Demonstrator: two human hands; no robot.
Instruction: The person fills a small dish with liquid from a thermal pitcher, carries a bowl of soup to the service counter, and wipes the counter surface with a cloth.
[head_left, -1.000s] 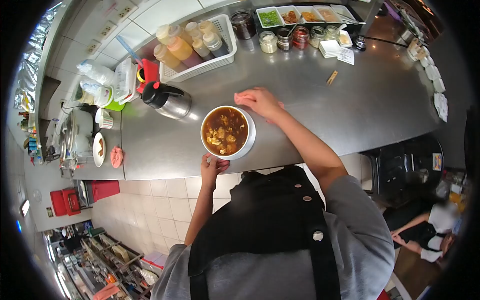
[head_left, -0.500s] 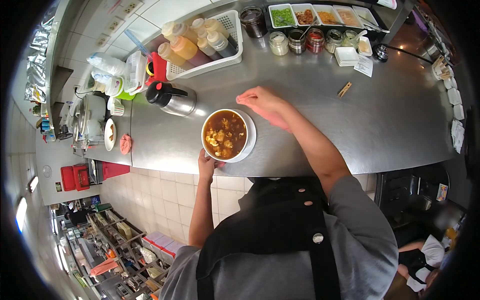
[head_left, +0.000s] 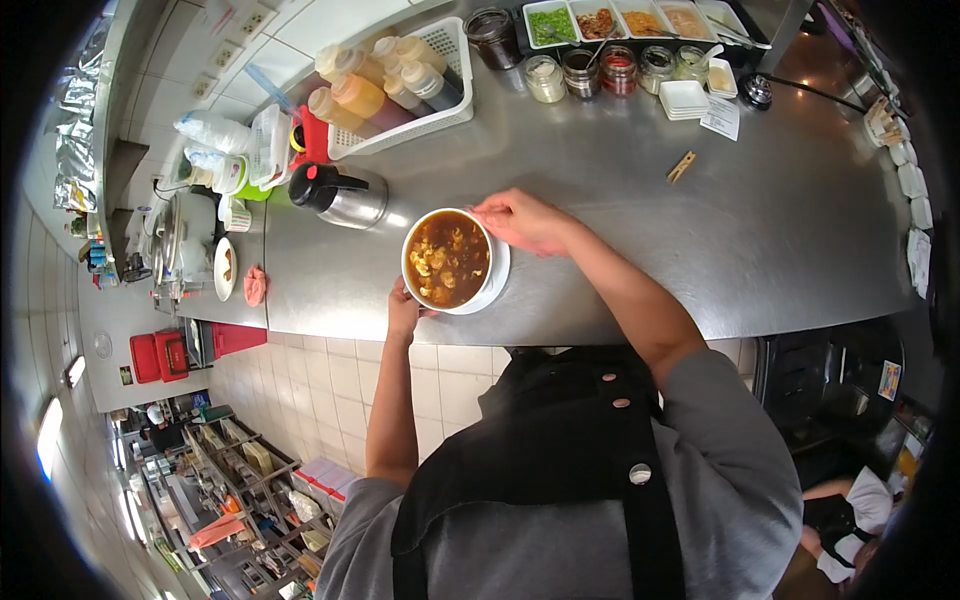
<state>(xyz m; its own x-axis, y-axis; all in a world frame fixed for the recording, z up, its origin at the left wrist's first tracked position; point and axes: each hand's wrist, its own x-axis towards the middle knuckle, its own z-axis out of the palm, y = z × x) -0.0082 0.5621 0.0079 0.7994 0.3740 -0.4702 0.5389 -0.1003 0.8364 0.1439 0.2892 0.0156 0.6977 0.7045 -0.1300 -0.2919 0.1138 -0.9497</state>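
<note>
A white bowl (head_left: 448,261) full of brown soup with pale yellow pieces stands on a white plate (head_left: 501,272) near the counter's front edge. My left hand (head_left: 405,310) grips the bowl and plate at their lower left side, its fingers partly hidden beneath the rim. At the upper right of the bowl, my right hand (head_left: 522,222) has its fingertips together at the rim; whether they pinch the bowl or the plate is too small to tell. A steel jug (head_left: 352,197) with a black lid stands just beyond the bowl to the left.
On the steel counter (head_left: 600,280) are a basket of sauce bottles (head_left: 402,128), several jars (head_left: 618,72), small white dishes (head_left: 684,100), a clothespin (head_left: 681,167) and a pink cloth (head_left: 255,286). A person (head_left: 845,515) is at the lower right, beyond the counter.
My right hand has come down and left from above the counter to the bowl's rim. My left hand stays at the bowl's lower left. The view has shifted slightly.
</note>
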